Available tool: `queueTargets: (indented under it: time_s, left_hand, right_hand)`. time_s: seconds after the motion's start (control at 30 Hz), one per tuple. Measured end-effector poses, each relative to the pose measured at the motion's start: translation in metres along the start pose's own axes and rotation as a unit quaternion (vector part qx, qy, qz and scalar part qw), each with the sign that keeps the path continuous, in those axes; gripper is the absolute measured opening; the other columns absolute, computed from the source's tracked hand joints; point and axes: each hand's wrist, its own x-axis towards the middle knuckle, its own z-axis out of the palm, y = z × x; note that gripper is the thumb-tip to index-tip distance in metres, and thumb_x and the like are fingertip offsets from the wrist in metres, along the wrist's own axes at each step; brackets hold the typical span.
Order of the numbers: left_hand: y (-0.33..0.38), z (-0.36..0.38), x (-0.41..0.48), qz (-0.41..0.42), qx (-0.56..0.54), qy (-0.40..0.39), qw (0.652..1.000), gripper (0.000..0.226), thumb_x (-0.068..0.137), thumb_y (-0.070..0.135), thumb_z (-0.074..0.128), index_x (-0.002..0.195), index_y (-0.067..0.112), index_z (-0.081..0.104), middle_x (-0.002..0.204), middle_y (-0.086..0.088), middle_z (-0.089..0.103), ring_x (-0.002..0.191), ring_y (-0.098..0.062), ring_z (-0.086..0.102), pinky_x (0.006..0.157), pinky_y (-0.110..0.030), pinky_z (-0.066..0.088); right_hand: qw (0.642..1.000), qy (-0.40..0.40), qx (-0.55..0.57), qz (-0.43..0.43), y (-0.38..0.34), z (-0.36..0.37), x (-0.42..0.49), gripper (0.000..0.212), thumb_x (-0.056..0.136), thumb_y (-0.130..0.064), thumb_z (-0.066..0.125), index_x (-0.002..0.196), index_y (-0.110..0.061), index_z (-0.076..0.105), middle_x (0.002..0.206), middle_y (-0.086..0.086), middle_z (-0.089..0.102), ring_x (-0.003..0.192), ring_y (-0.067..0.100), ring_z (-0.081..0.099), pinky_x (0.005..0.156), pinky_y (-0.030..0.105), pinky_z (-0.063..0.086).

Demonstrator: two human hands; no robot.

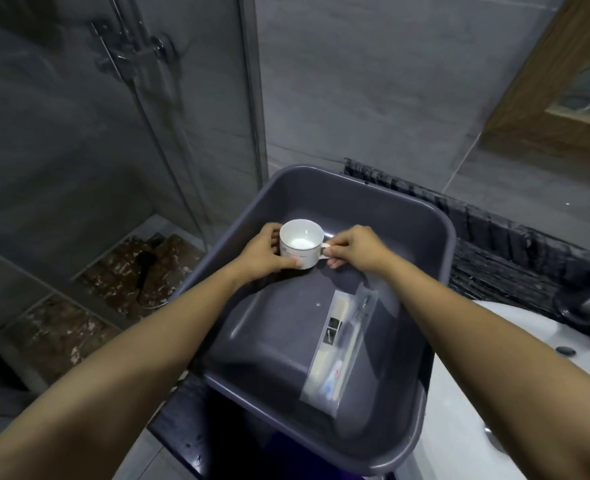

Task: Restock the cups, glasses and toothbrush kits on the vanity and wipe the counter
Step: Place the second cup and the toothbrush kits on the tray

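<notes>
i hold a white cup [302, 243] over the far end of the grey tub [435, 230], my left hand [264, 251] wrapped round its side, my right hand [350, 248] pinching its handle. a bagged toothbrush kit [340, 344] lies on the tub's floor, nearer me.

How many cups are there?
1. The white cup is at the far end of the grey tub, held by the left hand, its handle pinched by the right hand. No others show.

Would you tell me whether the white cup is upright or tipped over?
Upright: the white cup has its round mouth facing up, with its inside bottom in view.
</notes>
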Motion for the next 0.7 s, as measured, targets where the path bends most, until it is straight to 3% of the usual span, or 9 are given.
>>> queueTargets:
  time_s: [0.13, 0.23, 0.33, 0.4, 0.5, 0.6, 0.7]
  left_hand:
    - [0.014, -0.004, -0.006, 0.034, -0.038, -0.040, 0.998, 0.085, 0.060, 0.009, 0.083, 0.131, 0.016, 0.037, 0.131, -0.006, 0.053, 0.119, -0.019, 0.053, 0.097, -0.038, 0.048]
    - [0.022, -0.004, -0.011, 0.047, -0.065, -0.014, 0.997, 0.075, 0.061, 0.005, 0.082, 0.126, 0.016, 0.047, 0.125, -0.004, 0.060, 0.114, -0.018, 0.058, 0.092, -0.031, 0.051]
    - [0.027, -0.003, -0.016, 0.052, -0.084, 0.022, 0.995, 0.070, 0.060, 0.005, 0.083, 0.120, 0.018, 0.050, 0.118, 0.001, 0.062, 0.106, -0.011, 0.060, 0.084, -0.019, 0.051]
    - [0.030, -0.005, -0.018, 0.049, -0.111, 0.036, 0.992, 0.066, 0.060, 0.003, 0.082, 0.116, 0.022, 0.052, 0.112, 0.007, 0.063, 0.100, -0.004, 0.060, 0.076, -0.013, 0.052]
    - [0.036, -0.009, -0.018, 0.054, -0.120, 0.035, 0.991, 0.062, 0.061, 0.003, 0.081, 0.113, 0.024, 0.054, 0.110, 0.008, 0.065, 0.097, -0.001, 0.062, 0.074, -0.012, 0.051]
    - [0.037, -0.010, -0.018, 0.055, -0.107, 0.021, 0.993, 0.069, 0.061, 0.005, 0.082, 0.122, 0.016, 0.052, 0.121, 0.000, 0.062, 0.109, -0.011, 0.060, 0.089, -0.023, 0.050]
    - [0.037, -0.008, -0.020, 0.045, -0.109, 0.014, 0.993, 0.073, 0.061, 0.006, 0.082, 0.126, 0.014, 0.049, 0.125, -0.003, 0.061, 0.114, -0.015, 0.058, 0.095, -0.031, 0.049]
  right_hand:
    - [0.999, -0.027, 0.024, -0.027, -0.015, -0.014, -0.005, 0.018, 0.085, 0.001, 0.063, 0.100, 0.009, 0.067, 0.084, 0.021, 0.069, 0.049, 0.002, 0.065, 0.068, 0.020, 0.057]
    - [0.998, -0.030, 0.039, -0.026, -0.021, -0.020, -0.010, 0.019, 0.085, -0.005, 0.064, 0.101, 0.005, 0.068, 0.087, 0.026, 0.071, 0.062, 0.017, 0.067, 0.079, 0.035, 0.056]
    - [0.995, -0.066, 0.073, 0.001, -0.016, -0.029, -0.014, 0.023, 0.086, -0.009, 0.064, 0.106, 0.003, 0.065, 0.077, 0.010, 0.068, 0.062, 0.013, 0.063, 0.066, 0.024, 0.056]
    - [0.993, -0.097, -0.063, 0.037, -0.007, -0.038, -0.015, 0.024, 0.084, -0.014, 0.067, 0.106, -0.005, 0.065, 0.078, 0.005, 0.065, 0.067, 0.017, 0.059, 0.067, 0.025, 0.053]
    - [0.925, -0.173, -0.324, 0.104, 0.006, -0.039, -0.019, 0.012, 0.081, -0.018, 0.067, 0.087, -0.007, 0.069, 0.078, 0.009, 0.059, 0.072, 0.022, 0.052, 0.070, 0.028, 0.045]
    - [0.906, -0.201, -0.330, 0.170, 0.012, -0.030, -0.022, 0.022, 0.081, -0.023, 0.068, 0.091, -0.003, 0.070, 0.069, 0.010, 0.057, 0.057, 0.021, 0.048, 0.048, 0.020, 0.045]
    - [0.902, -0.213, -0.310, 0.213, 0.014, -0.026, -0.021, 0.033, 0.080, -0.018, 0.069, 0.106, 0.002, 0.067, 0.071, 0.009, 0.057, 0.053, 0.018, 0.049, 0.050, 0.025, 0.048]
